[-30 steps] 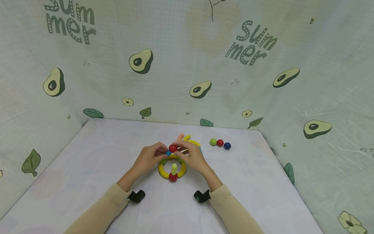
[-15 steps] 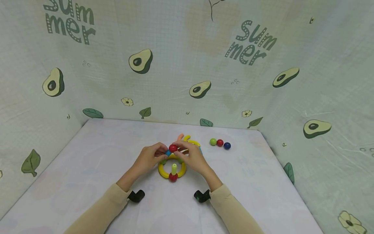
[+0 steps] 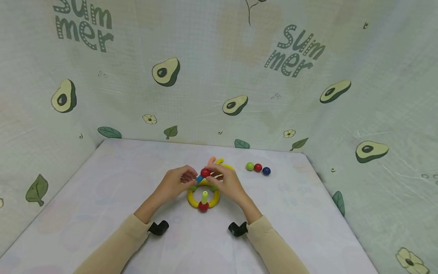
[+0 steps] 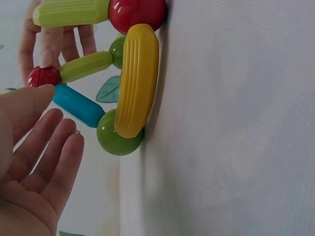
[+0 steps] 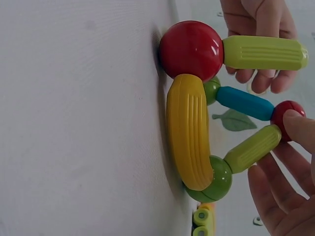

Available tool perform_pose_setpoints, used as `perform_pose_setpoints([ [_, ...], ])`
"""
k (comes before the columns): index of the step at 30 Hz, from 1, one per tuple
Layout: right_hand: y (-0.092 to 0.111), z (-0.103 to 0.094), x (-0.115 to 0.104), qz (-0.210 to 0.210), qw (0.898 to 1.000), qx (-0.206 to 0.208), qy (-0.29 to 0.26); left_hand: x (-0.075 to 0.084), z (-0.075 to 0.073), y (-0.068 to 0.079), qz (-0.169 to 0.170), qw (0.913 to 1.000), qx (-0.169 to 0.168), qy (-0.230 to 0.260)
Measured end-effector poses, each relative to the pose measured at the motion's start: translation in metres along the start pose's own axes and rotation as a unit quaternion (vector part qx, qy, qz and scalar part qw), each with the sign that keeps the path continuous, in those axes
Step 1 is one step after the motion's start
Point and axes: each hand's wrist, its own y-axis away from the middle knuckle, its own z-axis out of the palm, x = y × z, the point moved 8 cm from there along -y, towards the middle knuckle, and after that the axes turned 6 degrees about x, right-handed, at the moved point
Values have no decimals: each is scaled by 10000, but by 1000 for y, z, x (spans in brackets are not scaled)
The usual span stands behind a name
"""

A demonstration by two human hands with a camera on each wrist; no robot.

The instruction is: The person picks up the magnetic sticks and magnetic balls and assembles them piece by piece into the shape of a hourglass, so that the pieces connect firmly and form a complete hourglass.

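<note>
A ring of curved yellow rods (image 3: pixel 191 198) and balls lies on the table. At its near side is a red ball (image 3: pixel 203 207) bearing an upright light green rod (image 5: pixel 266 52). From two green balls, a blue rod (image 4: pixel 78 106) and another light green rod (image 5: pixel 253 149) slope up to a raised red ball (image 5: pixel 286 119). My right hand (image 3: pixel 227 184) pinches that raised ball between thumb and fingers. Beside the blue rod, my left hand (image 3: pixel 175 182) has loosely spread fingers; whether its thumb tip touches the rod is hard to tell.
Loose green (image 3: pixel 250 166), red (image 3: pixel 258 167) and dark blue (image 3: pixel 266 171) balls lie at the back right. Behind the right hand sit more rods, a pinkish-orange one (image 3: pixel 211 160) and a yellow one (image 3: pixel 219 161) among them. Printed cloth walls surround the table.
The left fingers have loosened and drawn back slightly from the blue rod, more of which now shows. The right hand and the raised red ball have shifted slightly right.
</note>
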Motion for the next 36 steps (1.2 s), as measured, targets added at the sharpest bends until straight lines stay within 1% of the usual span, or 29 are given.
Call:
perform_pose_setpoints([
  [4,0,-5,2,64,9995,230,204,2,4,1,47,9997,-202,148],
  [7,-1,-7,3,117,9989,321,310,2,8,2,82,9990,-383,238],
  [11,-1,-7,5,179,9988,331,302,5,14,4,220,9967,-665,421],
  [15,-2,-7,6,173,9989,342,257,10,20,7,319,9920,-960,752],
  [18,-2,-7,6,179,9990,344,235,12,25,9,346,9891,-1084,937],
  [21,-2,-7,6,210,9990,343,211,11,27,10,315,9892,-1067,950],
  [26,-2,-7,6,222,9988,356,237,8,27,9,244,9926,-890,789],
  [31,-1,-7,7,219,9990,302,254,7,26,8,240,9938,-735,797],
  [36,-2,-7,7,207,9993,220,218,2,25,7,123,9954,-592,737],
])
